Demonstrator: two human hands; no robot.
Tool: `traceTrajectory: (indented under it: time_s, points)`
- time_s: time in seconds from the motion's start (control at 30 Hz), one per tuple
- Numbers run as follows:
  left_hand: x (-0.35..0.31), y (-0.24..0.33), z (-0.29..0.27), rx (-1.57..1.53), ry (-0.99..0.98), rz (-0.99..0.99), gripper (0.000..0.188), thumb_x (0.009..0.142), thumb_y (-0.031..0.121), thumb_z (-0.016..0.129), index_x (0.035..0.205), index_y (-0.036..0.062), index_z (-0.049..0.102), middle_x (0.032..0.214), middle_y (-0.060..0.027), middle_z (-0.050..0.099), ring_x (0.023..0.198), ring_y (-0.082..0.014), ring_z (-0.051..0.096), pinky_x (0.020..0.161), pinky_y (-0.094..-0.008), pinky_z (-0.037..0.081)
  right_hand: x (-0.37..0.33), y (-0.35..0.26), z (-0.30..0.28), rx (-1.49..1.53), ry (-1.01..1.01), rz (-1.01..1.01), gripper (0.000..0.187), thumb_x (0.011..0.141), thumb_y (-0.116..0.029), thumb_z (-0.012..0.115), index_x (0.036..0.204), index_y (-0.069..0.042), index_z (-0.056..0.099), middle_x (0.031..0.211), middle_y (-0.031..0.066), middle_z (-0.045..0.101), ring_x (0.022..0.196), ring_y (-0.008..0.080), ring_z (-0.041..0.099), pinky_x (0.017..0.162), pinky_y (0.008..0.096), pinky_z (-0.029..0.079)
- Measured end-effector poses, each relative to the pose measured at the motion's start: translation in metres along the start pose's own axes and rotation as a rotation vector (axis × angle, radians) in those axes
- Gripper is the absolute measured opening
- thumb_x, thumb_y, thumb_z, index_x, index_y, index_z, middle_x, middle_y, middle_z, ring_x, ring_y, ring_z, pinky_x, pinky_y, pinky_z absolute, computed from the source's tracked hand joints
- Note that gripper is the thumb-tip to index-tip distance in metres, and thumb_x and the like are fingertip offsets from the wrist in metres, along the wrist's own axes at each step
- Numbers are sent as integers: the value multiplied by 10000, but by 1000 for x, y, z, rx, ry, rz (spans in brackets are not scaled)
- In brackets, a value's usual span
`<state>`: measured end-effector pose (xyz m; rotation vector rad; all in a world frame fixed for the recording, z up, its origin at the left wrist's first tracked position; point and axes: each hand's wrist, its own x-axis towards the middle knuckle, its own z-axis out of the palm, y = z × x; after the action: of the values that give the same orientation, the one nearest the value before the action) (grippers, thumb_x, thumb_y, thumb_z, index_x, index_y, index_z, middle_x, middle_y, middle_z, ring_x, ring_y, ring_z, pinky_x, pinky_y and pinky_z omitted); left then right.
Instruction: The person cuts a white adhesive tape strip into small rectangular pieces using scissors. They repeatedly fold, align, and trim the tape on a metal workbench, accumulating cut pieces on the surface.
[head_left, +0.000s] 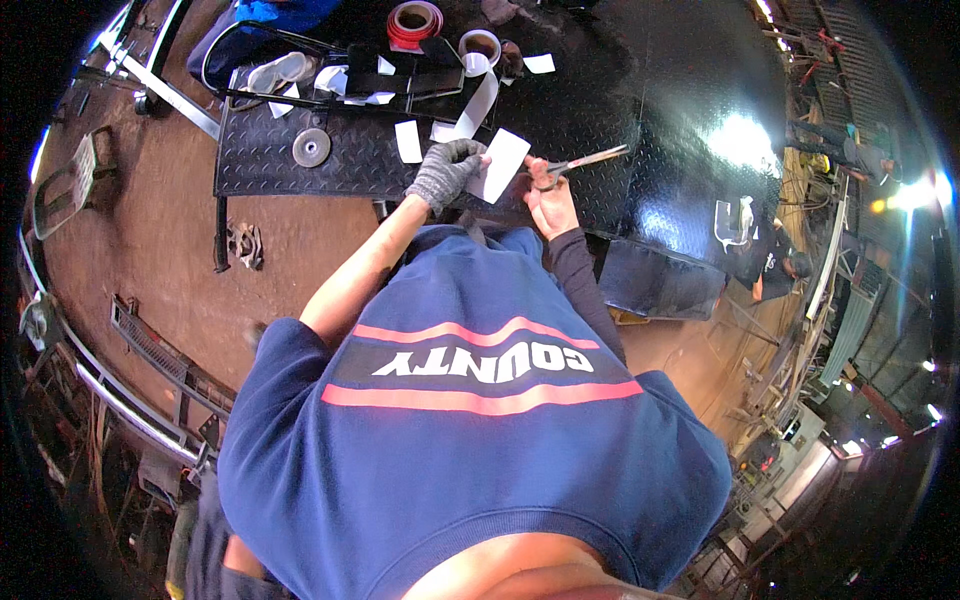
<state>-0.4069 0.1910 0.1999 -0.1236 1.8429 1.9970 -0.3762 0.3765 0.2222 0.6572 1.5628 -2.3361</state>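
My left hand [445, 175], in a grey glove, is closed on a white rectangular piece [504, 165] that looks like cut tape or sticker. My bare right hand [550, 200] grips a pair of scissors [590, 160] by the handles, with the blades pointing right, away from the white piece. Just beyond my left hand, a pale strip [478, 105] runs down from a roll of white tape [480, 45]. Another white piece [408, 142] lies on the black tread-plate surface [260, 150], left of the strip.
A red tape roll [414, 24] sits at the far side. A grey disc [311, 147] lies on the plate's left part. Beside a black metal frame [300, 42] are white scraps. One person [785, 265] is at the right, another [870, 155] farther back. A chair [75, 185] stands left.
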Motion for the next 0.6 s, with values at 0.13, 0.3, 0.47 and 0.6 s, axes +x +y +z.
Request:
traceTrajectory:
  time_s: [0.13,0.3,0.47,0.6]
  points:
    - [10,-10,1,163,-147,45,184,798,200,637,888,39,629,755,-16,617,698,-84,537,640,-258,452,-5,23,-7,42,154,-41,194,778,-93,675,945,-26,602,884,33,610,790,131,582,615,279,473]
    - [1,-31,5,164,-230,-49,178,781,188,633,877,39,627,731,-41,624,669,-112,554,627,-282,463,-24,38,-19,-13,240,-25,219,793,-79,650,966,33,575,900,92,613,808,180,606,637,348,540]
    - [-4,-83,11,-36,-278,-72,100,769,119,626,808,28,612,694,-21,609,622,-79,517,571,-269,455,-31,71,-25,-88,373,5,182,818,-37,599,957,77,573,893,122,608,773,192,617,584,328,558]
    - [-5,-75,8,224,-212,-47,116,796,143,616,829,32,608,710,-28,611,635,-92,514,596,-278,452,-25,82,-27,-150,381,-24,158,820,-19,594,952,66,577,885,111,621,747,170,630,579,303,559]
